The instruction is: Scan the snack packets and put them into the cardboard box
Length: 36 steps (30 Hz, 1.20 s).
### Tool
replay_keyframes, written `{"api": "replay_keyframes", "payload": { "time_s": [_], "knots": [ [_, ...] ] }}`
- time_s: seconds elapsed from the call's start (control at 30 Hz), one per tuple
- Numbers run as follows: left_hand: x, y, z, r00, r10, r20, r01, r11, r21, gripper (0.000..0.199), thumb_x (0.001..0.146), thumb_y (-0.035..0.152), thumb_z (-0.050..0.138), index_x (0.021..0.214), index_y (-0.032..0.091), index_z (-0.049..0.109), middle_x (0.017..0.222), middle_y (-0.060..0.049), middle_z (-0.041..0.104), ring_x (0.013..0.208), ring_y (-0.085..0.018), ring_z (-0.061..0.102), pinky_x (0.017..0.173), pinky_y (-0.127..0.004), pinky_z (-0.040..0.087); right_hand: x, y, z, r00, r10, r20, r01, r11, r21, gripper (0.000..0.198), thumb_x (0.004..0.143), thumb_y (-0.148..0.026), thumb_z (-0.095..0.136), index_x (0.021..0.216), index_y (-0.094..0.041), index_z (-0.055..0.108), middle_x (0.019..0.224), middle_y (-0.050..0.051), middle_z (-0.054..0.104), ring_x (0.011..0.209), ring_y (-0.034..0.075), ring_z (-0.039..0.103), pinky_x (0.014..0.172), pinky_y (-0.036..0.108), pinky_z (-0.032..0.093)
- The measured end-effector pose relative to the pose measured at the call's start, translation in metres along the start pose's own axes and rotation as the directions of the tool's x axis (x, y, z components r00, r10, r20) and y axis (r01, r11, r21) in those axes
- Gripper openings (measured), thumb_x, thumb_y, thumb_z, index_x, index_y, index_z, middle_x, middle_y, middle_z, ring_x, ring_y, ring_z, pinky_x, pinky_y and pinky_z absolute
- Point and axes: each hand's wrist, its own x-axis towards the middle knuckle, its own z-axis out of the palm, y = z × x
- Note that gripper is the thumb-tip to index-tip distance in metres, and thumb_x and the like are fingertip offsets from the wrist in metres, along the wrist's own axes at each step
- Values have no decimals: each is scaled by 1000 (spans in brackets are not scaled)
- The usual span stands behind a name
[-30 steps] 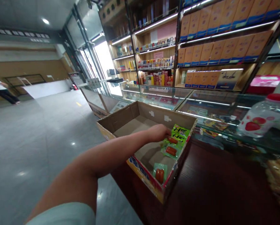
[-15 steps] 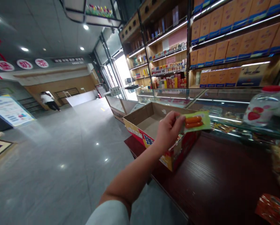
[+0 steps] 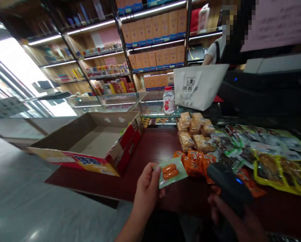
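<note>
My left hand (image 3: pixel 147 188) pinches the near-left edge of a small green packet of sausages (image 3: pixel 171 171), two orange sausages showing through its front. To the right, my right hand (image 3: pixel 227 211) is wrapped round the handle of a black barcode scanner (image 3: pixel 229 185) with a blue light on top. The scanner's head points toward the sausage packet, with a gap between them. Just behind the packet lie several orange snack packets (image 3: pixel 195 161), partly covered by the scanner. An open cardboard box (image 3: pixel 95 164) stands to the left on the dark red table (image 3: pixel 157 143).
Behind the orange packets sit several beige wrapped snacks (image 3: pixel 194 129). Vacuum-packed food bags (image 3: pixel 271 137) and yellow-edged packs (image 3: pixel 278 171) cover the right side. A strawberry-print bottle (image 3: pixel 168 101) and a white tote bag (image 3: pixel 199 85) stand on the glass counter (image 3: pixel 120 99). A person (image 3: pixel 214 50) is behind it.
The view has swung right. My left hand has brought the sausage packet from beside the box to in front of me. My right hand with the scanner has come into view.
</note>
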Motion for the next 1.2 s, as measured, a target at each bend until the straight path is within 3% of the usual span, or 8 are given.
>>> {"api": "replay_keyframes", "payload": {
  "time_s": [0.13,0.23,0.67,0.77,0.83,0.97,1.07,1.2],
  "knots": [
    [-13,-8,14,989,-97,108,105,992,-66,45,84,63,63,90,20,53,47,7,57,36,-8,46,38,-15,36,-1,-20,27,1000,12,14,-14,993,116,53,79,-65,78,100,-17,74,59,1,67,54,19,61,56,26,53],
    [-22,-10,20,977,-136,161,145,988,-45,45,84,63,65,90,19,55,49,5,59,40,-8,50,42,-17,40,-1,-26,37,1000,-4,-5,5,981,196,52,76,-61,82,98,-15,72,56,1,66,49,18,58,50,25,50],
    [-37,-14,30,955,-169,244,177,984,-11,44,81,59,70,95,18,60,56,2,64,44,-12,56,44,-20,46,-8,-15,26,993,112,-42,-99,966,239,50,71,-51,88,99,-15,67,60,2,72,53,20,67,53,25,56],
    [-38,-10,27,973,-63,223,57,998,34,31,81,46,74,94,19,65,70,-2,69,57,-17,65,50,-25,53,-8,-13,27,992,117,-56,-97,956,278,51,70,-49,90,100,-15,68,66,3,74,55,20,67,53,25,56],
    [-38,-9,24,975,129,182,-153,980,125,17,83,36,72,85,20,70,80,-6,72,69,-20,69,60,-28,56,-7,-15,27,988,134,-74,-101,936,338,52,68,-49,92,101,-16,69,78,5,77,60,21,69,53,25,56],
    [-39,-11,17,860,490,141,-507,794,336,13,83,18,67,78,25,77,92,-8,76,85,-23,71,77,-31,56,-7,-21,25,985,147,-94,-95,903,418,50,69,-50,93,102,-19,71,85,2,78,61,20,69,53,26,57],
    [-40,-12,18,811,561,169,-577,713,399,25,84,10,63,80,29,79,94,-6,77,85,-22,73,76,-30,56,-9,-24,22,984,155,-88,-109,915,388,51,70,-52,92,102,-19,70,76,0,75,56,18,66,52,25,55],
    [-41,-14,21,796,568,210,-599,689,408,26,82,7,64,80,29,79,99,-7,78,88,-22,74,79,-29,56,-13,-24,21,989,136,-65,-110,946,305,53,70,-53,91,101,-15,70,60,-2,68,55,18,63,54,24,52]
  ]
}}
